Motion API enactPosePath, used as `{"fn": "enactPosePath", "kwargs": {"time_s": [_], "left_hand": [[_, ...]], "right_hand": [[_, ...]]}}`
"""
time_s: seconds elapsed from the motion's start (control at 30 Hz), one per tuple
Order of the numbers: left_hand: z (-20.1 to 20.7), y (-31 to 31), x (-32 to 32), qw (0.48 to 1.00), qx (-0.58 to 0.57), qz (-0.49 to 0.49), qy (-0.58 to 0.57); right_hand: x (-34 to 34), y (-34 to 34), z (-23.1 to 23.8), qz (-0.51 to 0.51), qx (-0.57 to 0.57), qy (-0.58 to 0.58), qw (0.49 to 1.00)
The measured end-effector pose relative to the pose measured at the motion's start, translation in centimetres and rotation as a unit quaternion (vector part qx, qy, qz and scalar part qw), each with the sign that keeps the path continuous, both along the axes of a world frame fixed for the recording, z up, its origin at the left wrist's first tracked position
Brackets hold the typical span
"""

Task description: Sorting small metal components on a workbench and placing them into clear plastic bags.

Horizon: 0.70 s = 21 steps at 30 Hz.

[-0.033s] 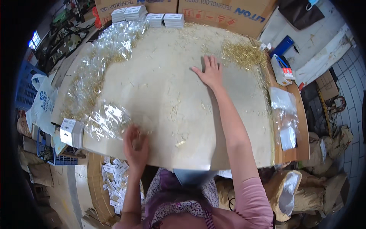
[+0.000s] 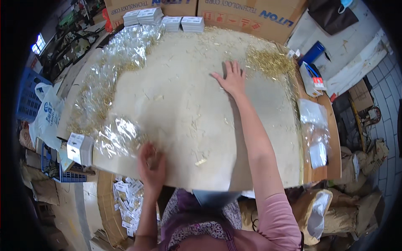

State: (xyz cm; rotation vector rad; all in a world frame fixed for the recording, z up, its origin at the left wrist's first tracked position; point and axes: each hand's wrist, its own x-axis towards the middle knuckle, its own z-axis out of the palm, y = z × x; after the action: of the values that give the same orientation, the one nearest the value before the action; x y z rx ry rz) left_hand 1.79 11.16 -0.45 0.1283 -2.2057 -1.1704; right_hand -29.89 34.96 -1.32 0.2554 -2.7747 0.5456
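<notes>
My right hand [image 2: 233, 79] lies flat on the pale tabletop with its fingers spread. Just beyond its fingertips and to the right is a heap of small thin gold-coloured metal pieces [image 2: 274, 62]. At the near left of the table, my left hand [image 2: 152, 165] is curled, thumb and fingers closed in toward each other. Whatever it may hold is blurred and cannot be made out. Beside its fingertips lie shiny clear plastic bags [image 2: 117, 136]. More clear bags with gold pieces in them [image 2: 100, 79] form a long heap up the table's left side.
Stacks of white cards [image 2: 182, 24] stand at the back before large cartons [image 2: 251, 19]. Another card stack [image 2: 80, 148] sits at the left corner. Loose gold pieces dot the tabletop [image 2: 176, 113]. A carton tray [image 2: 333, 146] holds flat clear bags at right; carded packs [image 2: 127, 201] fill a sack below.
My left hand has shifted slightly down and toward me. A small gold-coloured piece now shows on the table beyond it. My right hand stays flat in place; the whole view has shifted slightly.
</notes>
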Motion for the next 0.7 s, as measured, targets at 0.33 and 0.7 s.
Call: {"fn": "enactPosePath", "kwargs": {"time_s": [0.33,0.7], "left_hand": [[1.0,0.8,0.6,0.993,-0.076,0.09,-0.006],[1.2,0.8,0.0,0.986,-0.094,0.136,-0.002]], "right_hand": [[-11.5,-5.6,1.7,-0.053,0.037,-0.09,0.994],[6.4,-1.0,1.3,0.205,0.077,-0.106,0.97]]}}
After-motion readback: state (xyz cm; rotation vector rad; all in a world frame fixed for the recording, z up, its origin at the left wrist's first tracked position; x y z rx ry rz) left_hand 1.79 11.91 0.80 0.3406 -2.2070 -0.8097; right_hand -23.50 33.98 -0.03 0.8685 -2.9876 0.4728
